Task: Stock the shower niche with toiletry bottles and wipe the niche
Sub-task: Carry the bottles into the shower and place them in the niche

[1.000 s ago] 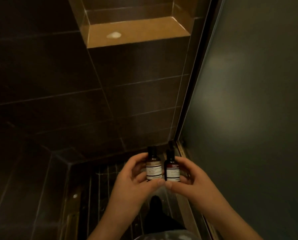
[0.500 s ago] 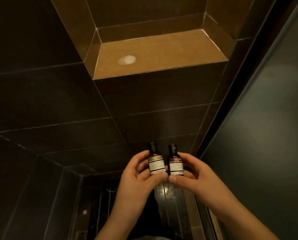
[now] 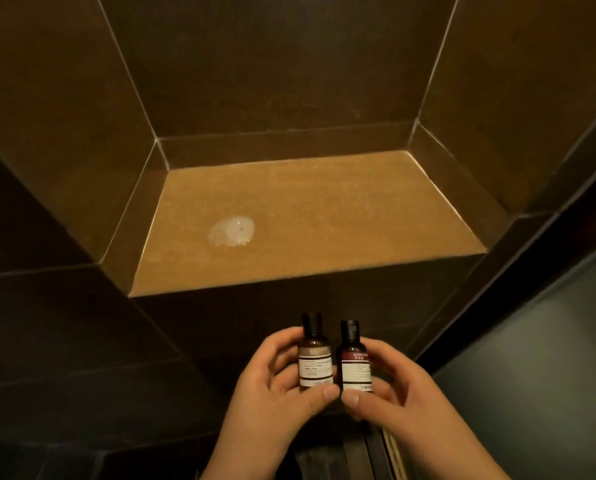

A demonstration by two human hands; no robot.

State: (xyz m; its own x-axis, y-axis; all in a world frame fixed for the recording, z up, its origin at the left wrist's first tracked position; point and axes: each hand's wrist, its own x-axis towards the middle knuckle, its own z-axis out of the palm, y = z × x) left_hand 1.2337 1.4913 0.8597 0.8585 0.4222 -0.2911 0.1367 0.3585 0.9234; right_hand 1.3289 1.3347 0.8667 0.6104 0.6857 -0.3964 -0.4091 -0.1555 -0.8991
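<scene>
While both bottles hang just below the niche, neither stands on its ledge yet. The left hand pinches the amber bottle by its labelled body, thumb in front and fingers behind; the right hand holds the dark red bottle the same way, the two bottles upright and just beside each other. They look small, light and rigid, probably smooth plastic, so a grip on the body rather than the cap seems soundest. A whitish smear lies on the ledge's left part.

"CONDITIONER", faintly, on the right bottle label; left bottle print too small.
</scene>
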